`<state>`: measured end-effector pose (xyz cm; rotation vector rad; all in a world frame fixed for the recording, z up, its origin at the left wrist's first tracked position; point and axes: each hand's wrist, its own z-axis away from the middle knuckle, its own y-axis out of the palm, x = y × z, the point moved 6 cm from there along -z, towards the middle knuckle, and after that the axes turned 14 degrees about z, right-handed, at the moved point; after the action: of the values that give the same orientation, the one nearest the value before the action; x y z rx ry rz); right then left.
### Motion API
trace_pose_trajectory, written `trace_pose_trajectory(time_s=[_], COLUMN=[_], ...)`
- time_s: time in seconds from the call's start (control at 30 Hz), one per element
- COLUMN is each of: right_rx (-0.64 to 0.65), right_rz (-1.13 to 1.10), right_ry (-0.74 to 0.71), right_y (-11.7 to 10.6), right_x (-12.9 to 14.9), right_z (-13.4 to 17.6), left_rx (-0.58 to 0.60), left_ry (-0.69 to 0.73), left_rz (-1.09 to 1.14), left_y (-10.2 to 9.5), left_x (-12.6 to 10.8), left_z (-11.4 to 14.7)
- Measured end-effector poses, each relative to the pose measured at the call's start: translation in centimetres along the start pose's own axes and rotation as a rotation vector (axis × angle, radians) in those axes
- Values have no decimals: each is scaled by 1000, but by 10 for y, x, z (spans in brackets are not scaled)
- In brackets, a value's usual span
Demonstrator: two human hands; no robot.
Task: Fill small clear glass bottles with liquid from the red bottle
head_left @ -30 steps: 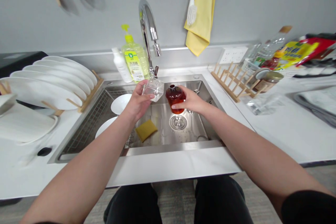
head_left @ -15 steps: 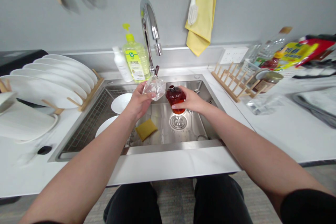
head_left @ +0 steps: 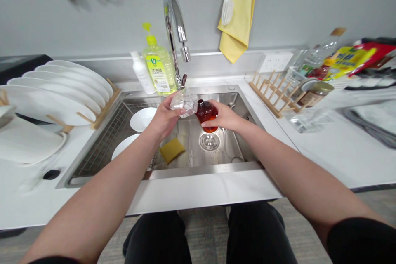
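Observation:
Over the sink, my left hand (head_left: 168, 117) is closed around a clear, faceted, see-through cup (head_left: 185, 102), which leans toward the right. My right hand (head_left: 221, 116) wraps round a dark red bottle (head_left: 206, 112) with a narrow, uncapped neck. Orange-red shows in the bottle's lower part. The cup's right edge is very close to the bottle's neck; whether they touch I cannot tell. Below the hands are a yellow sponge (head_left: 172, 151) and the drain (head_left: 210, 141) on the sink floor.
A chrome faucet (head_left: 175, 20) arches behind my hands, beside a dish soap bottle (head_left: 158, 68) and a white bottle (head_left: 142, 73). White plates stand in a rack (head_left: 105, 109) at left. Two white bowls (head_left: 142, 119) sit in the sink's left side. A wooden rack (head_left: 272, 99) stands right.
The clear cup has turned in my left hand and tips more to the right, closer to the bottle's neck. My right hand keeps its grip on the bottle. The view has shifted slightly.

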<state>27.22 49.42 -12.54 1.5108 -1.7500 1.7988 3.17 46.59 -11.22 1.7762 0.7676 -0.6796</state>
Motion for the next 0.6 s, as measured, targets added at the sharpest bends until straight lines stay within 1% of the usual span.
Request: trace_pose_trajectory(time_s=[0.17, 0.37, 0.6], right_rx=[5, 11, 18], right_rz=[63, 131, 146], right_ry=[12, 19, 26], right_y=[-1, -3, -3], right_x=[1, 2, 3], right_z=[0, 1, 1], left_rx=[-9, 5, -10], left_ry=[-5, 2, -5], left_rz=[-16, -40, -51], left_y=[2, 4, -3], left_x=[-3, -3, -2], left_z=[1, 0, -1])
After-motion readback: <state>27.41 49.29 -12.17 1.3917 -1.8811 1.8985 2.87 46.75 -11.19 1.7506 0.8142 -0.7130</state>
